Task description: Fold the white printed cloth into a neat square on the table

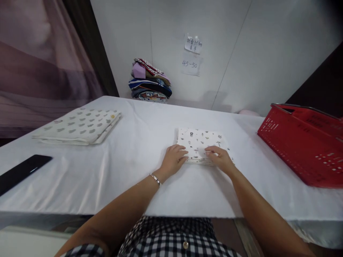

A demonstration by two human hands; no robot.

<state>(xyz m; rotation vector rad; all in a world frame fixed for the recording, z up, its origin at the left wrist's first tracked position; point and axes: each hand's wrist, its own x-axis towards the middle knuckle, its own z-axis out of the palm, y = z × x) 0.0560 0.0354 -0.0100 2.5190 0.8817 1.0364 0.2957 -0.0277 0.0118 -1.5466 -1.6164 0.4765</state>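
Nearest the camera, a checked shirt [171, 239] with a round button is showing at the bottom edge, and two bare forearms are reaching forward over the counter [112, 171], which is lying under a smooth white sheet with soft creases.

The left hand [174, 159], with a thin metal bracelet [155, 178] at the wrist, is resting palm down with fingers loosely curled on the near left corner of a folded cloth [199, 141]. The right hand [219, 157] is pressing flat on the near right part of it, fingers spread a little; neither hand is gripping. The cloth is lying at the counter's middle, a soft white rectangle of several layers, printed with small dark motifs.

At the near left edge a flat, glossy black slab [21, 171] is lying, possibly a phone. Farther left, a larger folded fabric [80, 125], cream with grey spots, is sitting well apart from the hands. On the right, a red plastic basket [302, 142] with slotted walls is standing at an angle.

At the far edge, against the pale wall, a stack of coloured clothes [150, 82] is leaning, and two paper notes [192, 53] are hanging beside it.
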